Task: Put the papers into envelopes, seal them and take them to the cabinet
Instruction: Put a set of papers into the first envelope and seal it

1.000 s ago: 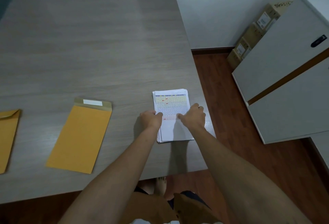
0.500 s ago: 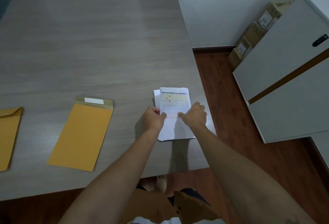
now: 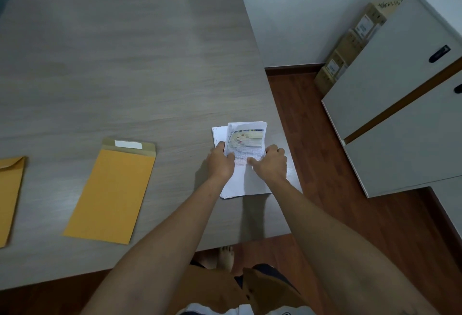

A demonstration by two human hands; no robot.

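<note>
Envelopes first, at the left: one manila envelope lies cut off by the frame edge, flap open. Second envelope lies flat on the grey worktop, flap open at its far end with a white adhesive strip showing; well apart from the paper.

Left hand holds the left edge of the top sheets, thumb on top, fingers curled under. The sheets carry a coloured printed table and are lifted and bowed between the hands.

Remaining paper stack lies beneath them near the worktop's right front corner, its left edge showing beside the lifted sheets.

Right hand grips the right edge of the same sheets, thumb laid on the printed face, fingers curled over the edge.

Right of the worktop: wood floor, white cabinet with dark handles, cardboard boxes stacked against the wall behind it.
</note>
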